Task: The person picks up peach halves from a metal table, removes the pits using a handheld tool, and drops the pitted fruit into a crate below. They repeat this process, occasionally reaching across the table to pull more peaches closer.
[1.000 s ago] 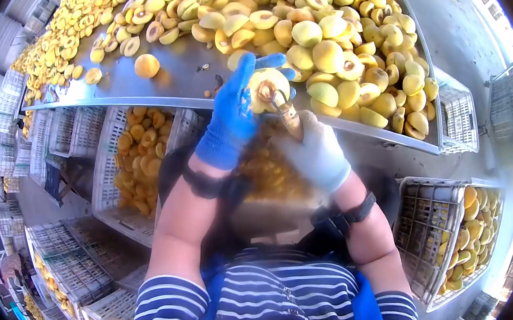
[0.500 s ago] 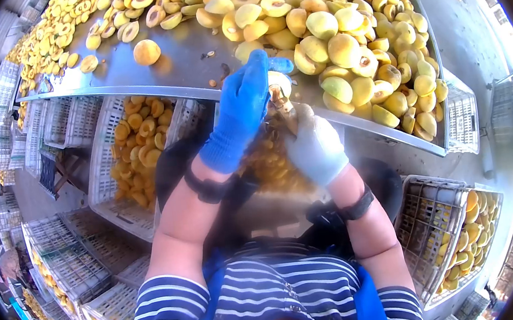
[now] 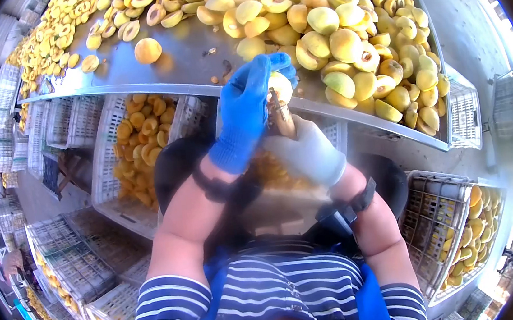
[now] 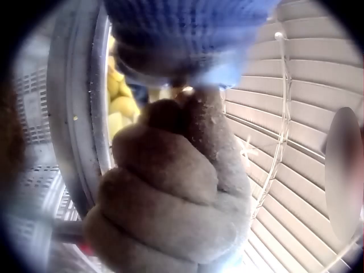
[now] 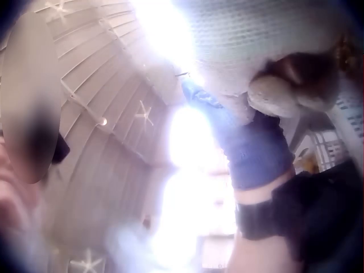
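The blue-gloved left hand (image 3: 246, 111) grips a pale yellow fruit piece (image 3: 280, 87) above the table's near edge. In the white-gloved right hand (image 3: 311, 153) is a brown-handled tool (image 3: 281, 117), its upper end against the fruit; the tip is hidden. In the left wrist view the right hand (image 4: 165, 193) has its fingers curled round the handle, close under the blue glove (image 4: 187, 40). The right wrist view shows the white glove (image 5: 256, 45) beside the blue one (image 5: 256, 142), with the fruit out of sight.
Fruit halves (image 3: 344, 44) are heaped on the metal table (image 3: 189, 51), with a single round piece (image 3: 147, 51) apart from them. Crates of fruit stand below at left (image 3: 102, 176) and right (image 3: 436, 235). More fruit lies beneath the hands.
The fruit, first facing up with its hollow and stone area showing, is now turned on its side in the left hand. The right hand and tool have rotated, with the handle more upright.
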Tool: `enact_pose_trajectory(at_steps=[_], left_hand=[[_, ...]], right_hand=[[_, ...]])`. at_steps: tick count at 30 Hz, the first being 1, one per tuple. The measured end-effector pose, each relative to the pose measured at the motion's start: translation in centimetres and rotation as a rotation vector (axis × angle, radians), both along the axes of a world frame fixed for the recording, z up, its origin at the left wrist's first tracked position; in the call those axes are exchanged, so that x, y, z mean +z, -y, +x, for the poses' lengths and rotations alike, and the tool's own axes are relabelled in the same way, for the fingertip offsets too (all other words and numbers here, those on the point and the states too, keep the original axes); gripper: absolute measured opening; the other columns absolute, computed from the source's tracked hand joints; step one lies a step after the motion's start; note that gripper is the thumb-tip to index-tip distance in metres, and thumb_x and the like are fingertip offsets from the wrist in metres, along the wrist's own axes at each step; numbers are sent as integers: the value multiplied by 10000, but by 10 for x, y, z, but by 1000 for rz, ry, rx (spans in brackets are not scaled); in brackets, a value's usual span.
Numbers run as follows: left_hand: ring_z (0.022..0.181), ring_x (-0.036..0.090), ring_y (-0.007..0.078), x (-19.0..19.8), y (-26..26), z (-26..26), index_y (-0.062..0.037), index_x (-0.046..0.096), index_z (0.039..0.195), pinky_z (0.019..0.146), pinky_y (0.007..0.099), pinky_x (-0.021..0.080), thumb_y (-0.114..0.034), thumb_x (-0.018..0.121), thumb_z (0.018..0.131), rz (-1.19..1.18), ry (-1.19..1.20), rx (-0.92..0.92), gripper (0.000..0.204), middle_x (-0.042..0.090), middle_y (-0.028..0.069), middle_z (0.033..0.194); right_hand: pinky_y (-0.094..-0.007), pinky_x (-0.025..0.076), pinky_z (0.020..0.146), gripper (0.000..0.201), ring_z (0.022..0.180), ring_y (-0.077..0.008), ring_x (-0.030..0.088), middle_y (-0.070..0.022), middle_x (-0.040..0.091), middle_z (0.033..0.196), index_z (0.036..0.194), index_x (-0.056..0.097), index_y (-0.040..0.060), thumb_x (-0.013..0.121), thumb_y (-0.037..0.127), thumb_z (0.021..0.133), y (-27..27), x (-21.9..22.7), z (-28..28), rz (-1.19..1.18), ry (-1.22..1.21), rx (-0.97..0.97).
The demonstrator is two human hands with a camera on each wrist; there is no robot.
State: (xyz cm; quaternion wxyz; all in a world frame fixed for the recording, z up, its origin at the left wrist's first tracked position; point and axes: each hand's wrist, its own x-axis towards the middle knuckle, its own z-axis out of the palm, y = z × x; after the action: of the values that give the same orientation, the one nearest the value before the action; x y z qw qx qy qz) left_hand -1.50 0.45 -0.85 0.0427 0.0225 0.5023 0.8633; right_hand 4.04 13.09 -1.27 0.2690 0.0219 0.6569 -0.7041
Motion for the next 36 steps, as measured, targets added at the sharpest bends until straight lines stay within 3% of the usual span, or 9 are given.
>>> enact_pose_trajectory(at_steps=[3, 7, 13, 15, 20, 23, 26, 28, 36], left_hand=[[928, 682, 213, 2, 1, -6, 66, 645, 1091, 828, 333, 563, -249, 536, 996, -93, -6, -61, 346, 694, 141, 1030], [921, 680, 195, 12, -2, -9, 70, 654, 1071, 802, 310, 562, -252, 551, 990, -275, 9, -141, 347, 700, 134, 1014], [904, 667, 156, 7, -5, -2, 62, 666, 1070, 816, 279, 543, -248, 558, 985, -269, 33, -37, 340, 706, 121, 1022], [751, 644, 110, 10, 0, -10, 15, 714, 1010, 697, 259, 526, -301, 644, 919, -597, -121, -158, 337, 715, 71, 855], [763, 650, 103, 17, 10, -11, -3, 725, 1002, 711, 264, 530, -306, 654, 901, -528, -101, -245, 327, 724, 63, 843], [851, 676, 127, 32, 18, -16, 48, 694, 1037, 799, 282, 549, -255, 665, 909, -788, -282, -484, 330, 730, 98, 942], [834, 685, 151, 30, 19, -10, 56, 701, 992, 776, 286, 559, -238, 672, 894, -756, -292, -495, 312, 729, 117, 897], [804, 693, 190, 16, 20, -3, 56, 699, 967, 754, 299, 563, -248, 630, 912, -127, -59, -472, 316, 720, 133, 879], [858, 687, 267, -2, 11, -3, 36, 650, 1094, 800, 364, 558, -298, 595, 931, 136, -78, -522, 376, 698, 152, 976]], right_hand=[[-309, 504, 637, 273, 686, -147, 603, -65, 645, 786, 975, 590, -31, 698, 173, 828, 6, -14, 1, 24, -172, -42], [-342, 510, 696, 298, 744, -180, 629, -86, 670, 818, 963, 598, -43, 708, 195, 819, 7, -16, 3, 59, -29, -85], [-302, 495, 601, 283, 665, -137, 612, -78, 635, 746, 953, 590, -37, 705, 185, 818, 7, -26, 7, 194, -238, -100], [-280, 485, 585, 260, 663, -116, 603, -60, 618, 727, 959, 586, -29, 696, 167, 829, 3, -31, 7, 5, -67, -10], [-277, 479, 581, 248, 657, -104, 587, -44, 622, 734, 984, 591, -21, 693, 152, 837, -2, -16, 11, -69, -37, 73], [-271, 472, 575, 246, 649, -95, 574, -35, 620, 734, 985, 599, -15, 698, 155, 836, -2, 16, 11, -66, 36, 111], [-264, 465, 572, 242, 648, -97, 568, -23, 617, 735, 957, 610, -9, 708, 173, 831, -3, 15, 12, -18, 71, 162], [-261, 461, 569, 240, 646, -101, 568, -17, 614, 735, 937, 615, -7, 713, 183, 830, -4, 3, 10, -10, 34, 203], [-217, 410, 512, 232, 576, -75, 524, 4, 580, 699, 918, 610, 34, 728, 214, 830, -17, -2, 8, -262, 135, 216]])
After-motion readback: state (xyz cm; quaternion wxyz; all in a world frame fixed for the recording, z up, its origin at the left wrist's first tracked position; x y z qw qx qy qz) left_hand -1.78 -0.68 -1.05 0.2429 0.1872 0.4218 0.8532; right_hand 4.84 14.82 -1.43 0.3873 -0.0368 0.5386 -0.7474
